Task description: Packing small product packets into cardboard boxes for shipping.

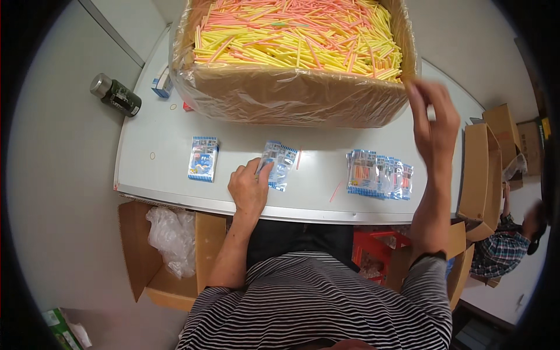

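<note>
Left hand (248, 185), centre of frame: thumb closed against curled fingers, pinching the near-left edge of a clear-and-blue packet (280, 166) on the table; whether one packet or overlapping ones, unclear. Right hand (434, 119), upper right: fingers loosely bent beside the box corner, motion-blurred; cannot tell whether the fingertips meet or hold anything. Around them: packet stack (203, 160) left of centre; overlapping packets (379, 175) right of centre, some showing pink sticks inside, so judged filled. Two loose pink sticks lie between. Progress, estimated: a small batch done, the packet at left hand unfinished, much remaining, as the plastic-lined carton (291, 96) at top holds plentiful pink and yellow sticks (303, 44). Carton's far edge cut off; its depth hidden; packet counts and seals not resolvable.
</note>
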`<state>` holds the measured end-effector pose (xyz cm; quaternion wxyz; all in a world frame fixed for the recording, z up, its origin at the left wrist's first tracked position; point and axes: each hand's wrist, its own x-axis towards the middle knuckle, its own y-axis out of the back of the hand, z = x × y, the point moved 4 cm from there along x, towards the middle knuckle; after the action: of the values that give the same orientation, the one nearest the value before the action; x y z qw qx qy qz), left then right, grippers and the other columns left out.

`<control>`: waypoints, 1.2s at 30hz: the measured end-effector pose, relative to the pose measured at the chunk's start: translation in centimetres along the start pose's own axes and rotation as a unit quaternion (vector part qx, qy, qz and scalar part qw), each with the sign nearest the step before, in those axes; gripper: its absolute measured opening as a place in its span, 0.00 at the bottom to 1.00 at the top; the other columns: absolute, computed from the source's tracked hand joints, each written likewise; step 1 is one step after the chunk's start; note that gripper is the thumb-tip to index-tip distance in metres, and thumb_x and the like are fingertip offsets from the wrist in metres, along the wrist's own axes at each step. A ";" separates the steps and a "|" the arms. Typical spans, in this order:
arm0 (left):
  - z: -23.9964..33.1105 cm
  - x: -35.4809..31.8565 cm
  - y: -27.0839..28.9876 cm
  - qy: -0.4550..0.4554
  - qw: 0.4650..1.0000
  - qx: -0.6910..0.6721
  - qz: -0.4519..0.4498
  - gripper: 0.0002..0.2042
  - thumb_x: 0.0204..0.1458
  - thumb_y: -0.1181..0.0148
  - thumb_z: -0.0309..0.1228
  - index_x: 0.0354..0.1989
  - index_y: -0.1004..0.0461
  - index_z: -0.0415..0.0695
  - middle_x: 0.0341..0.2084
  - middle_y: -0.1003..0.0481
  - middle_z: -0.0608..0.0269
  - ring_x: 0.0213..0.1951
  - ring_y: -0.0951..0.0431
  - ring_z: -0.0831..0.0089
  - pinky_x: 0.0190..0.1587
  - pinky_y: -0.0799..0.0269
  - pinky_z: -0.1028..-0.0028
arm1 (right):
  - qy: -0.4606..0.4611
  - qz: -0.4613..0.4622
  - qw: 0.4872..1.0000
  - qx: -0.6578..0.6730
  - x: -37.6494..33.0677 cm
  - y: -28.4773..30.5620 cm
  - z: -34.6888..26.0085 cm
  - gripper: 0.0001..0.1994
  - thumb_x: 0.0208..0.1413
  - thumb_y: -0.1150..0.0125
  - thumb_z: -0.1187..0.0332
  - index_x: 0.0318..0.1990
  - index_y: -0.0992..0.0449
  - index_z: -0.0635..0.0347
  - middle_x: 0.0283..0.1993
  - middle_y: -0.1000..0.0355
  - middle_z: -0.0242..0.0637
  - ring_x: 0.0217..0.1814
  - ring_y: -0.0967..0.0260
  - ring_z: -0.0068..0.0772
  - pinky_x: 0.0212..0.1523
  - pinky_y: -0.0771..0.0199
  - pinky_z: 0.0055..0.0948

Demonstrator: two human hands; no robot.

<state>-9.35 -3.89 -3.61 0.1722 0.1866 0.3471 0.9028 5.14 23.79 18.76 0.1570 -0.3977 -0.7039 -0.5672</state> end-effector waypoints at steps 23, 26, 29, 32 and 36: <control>1.8 2.1 2.8 -0.111 0.972 -0.204 0.039 0.05 0.55 0.34 0.22 0.36 0.22 0.32 0.28 0.21 0.51 0.30 0.22 0.60 0.35 0.28 0.68 | 0.172 -0.146 0.910 -0.349 21.6 -16.3 4.7 0.11 0.57 0.46 0.64 0.32 0.20 0.60 0.40 0.25 0.45 0.47 0.27 0.46 0.44 0.25 0.43; 1.6 1.8 3.1 -0.091 0.971 -0.217 0.043 0.05 0.55 0.35 0.22 0.36 0.21 0.32 0.29 0.21 0.51 0.30 0.22 0.61 0.35 0.27 0.68 | 0.169 -0.138 0.907 -0.361 21.4 -16.2 5.3 0.11 0.57 0.46 0.64 0.35 0.22 0.61 0.41 0.27 0.46 0.48 0.30 0.46 0.48 0.28 0.43; 1.1 1.6 3.2 -0.078 0.972 -0.219 0.042 0.05 0.56 0.35 0.22 0.37 0.22 0.32 0.29 0.21 0.52 0.31 0.22 0.66 0.35 0.27 0.72 | 0.238 -0.102 0.905 -0.338 20.6 -15.5 5.0 0.10 0.58 0.47 0.65 0.39 0.25 0.62 0.42 0.28 0.47 0.48 0.31 0.49 0.51 0.31 0.46; 0.8 1.3 3.1 -0.041 0.966 -0.252 0.031 0.06 0.58 0.36 0.24 0.38 0.21 0.32 0.29 0.21 0.56 0.32 0.22 0.73 0.37 0.28 0.75 | 0.227 -0.109 0.908 -0.335 20.0 -14.4 4.1 0.08 0.60 0.49 0.68 0.41 0.27 0.62 0.43 0.28 0.48 0.49 0.32 0.51 0.51 0.32 0.47; 1.3 1.5 3.9 -0.023 0.956 -0.290 0.043 0.04 0.57 0.35 0.23 0.37 0.21 0.35 0.27 0.21 0.56 0.30 0.22 0.67 0.35 0.28 0.71 | 0.087 -0.059 0.974 -0.202 19.5 -10.9 2.6 0.09 0.61 0.48 0.68 0.42 0.27 0.64 0.45 0.27 0.53 0.49 0.30 0.54 0.49 0.31 0.49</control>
<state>-10.76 -5.21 0.28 0.1881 0.1642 0.0581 0.9666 -14.66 33.22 23.71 0.1007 -0.3276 -0.5809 -0.7383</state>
